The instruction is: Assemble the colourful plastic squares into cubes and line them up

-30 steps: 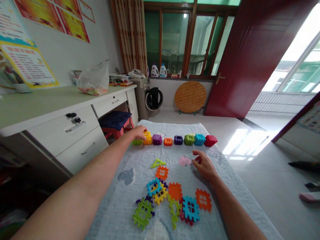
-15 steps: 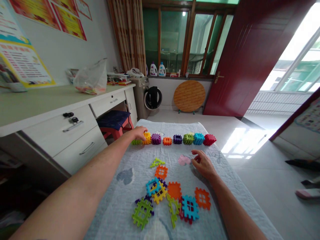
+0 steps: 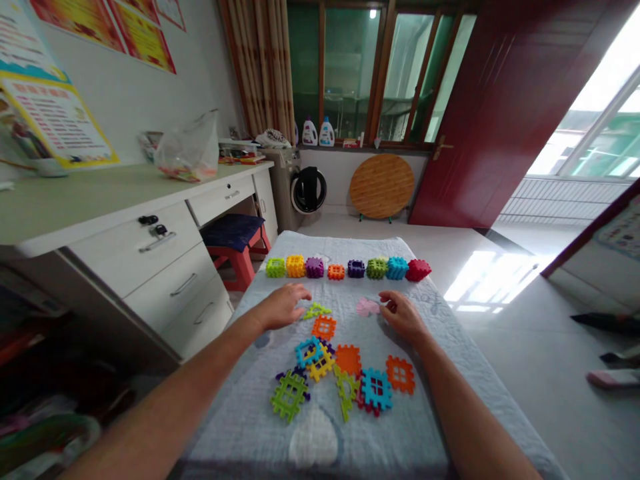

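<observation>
My left hand (image 3: 286,306) is open just left of a lime-green triangular piece (image 3: 317,311), with nothing visible between its fingers. My right hand (image 3: 401,313) rests by the pink patch on the cloth, its fingers loosely curled and apart, holding nothing. Closest to me lie loose interlocking plastic tiles: an orange window tile (image 3: 325,327), a solid orange tile (image 3: 348,360), a blue window tile (image 3: 376,389), a green window tile (image 3: 290,396), and a yellow one (image 3: 321,362) partly overlapped. Across the far side runs a row of stacked tiles, from a lime-green stack (image 3: 275,267) to a red stack (image 3: 419,270).
A light blue cloth (image 3: 240,413) covers the table. To the left stands a white desk (image 3: 150,253) with a plastic bag (image 3: 187,150) on top. A red stool (image 3: 239,250) is tucked near it. A washing machine (image 3: 285,187) and a round wooden board (image 3: 382,187) are behind.
My left hand has come back from the yellow stack at the far left toward the lime-green triangular piece. My right hand stays in nearly the same place. The view has shifted slightly.
</observation>
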The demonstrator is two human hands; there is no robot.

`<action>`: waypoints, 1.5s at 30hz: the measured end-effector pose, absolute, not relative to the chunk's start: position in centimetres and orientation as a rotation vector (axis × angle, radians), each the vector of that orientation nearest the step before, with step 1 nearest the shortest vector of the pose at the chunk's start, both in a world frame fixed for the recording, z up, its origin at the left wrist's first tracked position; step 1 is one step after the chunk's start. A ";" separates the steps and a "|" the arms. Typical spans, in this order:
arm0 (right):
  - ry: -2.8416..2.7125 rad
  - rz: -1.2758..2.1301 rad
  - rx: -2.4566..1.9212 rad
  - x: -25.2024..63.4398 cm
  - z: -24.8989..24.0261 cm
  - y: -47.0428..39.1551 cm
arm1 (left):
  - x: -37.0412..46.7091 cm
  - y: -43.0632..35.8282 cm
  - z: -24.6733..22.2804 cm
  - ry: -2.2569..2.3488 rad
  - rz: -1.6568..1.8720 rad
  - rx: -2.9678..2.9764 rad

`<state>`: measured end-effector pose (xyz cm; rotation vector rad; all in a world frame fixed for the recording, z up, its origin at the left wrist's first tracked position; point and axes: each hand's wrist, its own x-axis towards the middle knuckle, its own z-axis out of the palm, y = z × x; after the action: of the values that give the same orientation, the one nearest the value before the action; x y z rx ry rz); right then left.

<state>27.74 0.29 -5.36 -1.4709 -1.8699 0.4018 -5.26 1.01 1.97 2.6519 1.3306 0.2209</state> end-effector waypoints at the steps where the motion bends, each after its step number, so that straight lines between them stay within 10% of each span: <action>1: -1.869 0.401 -1.475 27.7 -5.4 0.3 | -4.8 -0.1 1.7 1.309 0.218 2.626; 19: -1.870 0.487 -1.500 27.8 -5.2 0.3 | 1.8 -3.2 -0.2 1.528 0.081 2.582; 35: -1.925 0.774 -1.275 24.1 -4.2 -0.8 | 0.8 -1.7 1.1 1.283 0.761 2.203; 45: -2.059 0.151 -1.468 25.7 -5.0 -0.3 | -3.8 -5.9 0.7 1.267 0.285 2.294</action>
<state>25.72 -0.26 -5.01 -1.4682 -2.0585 0.1509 -3.83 -5.86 0.69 2.2935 1.2666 0.2852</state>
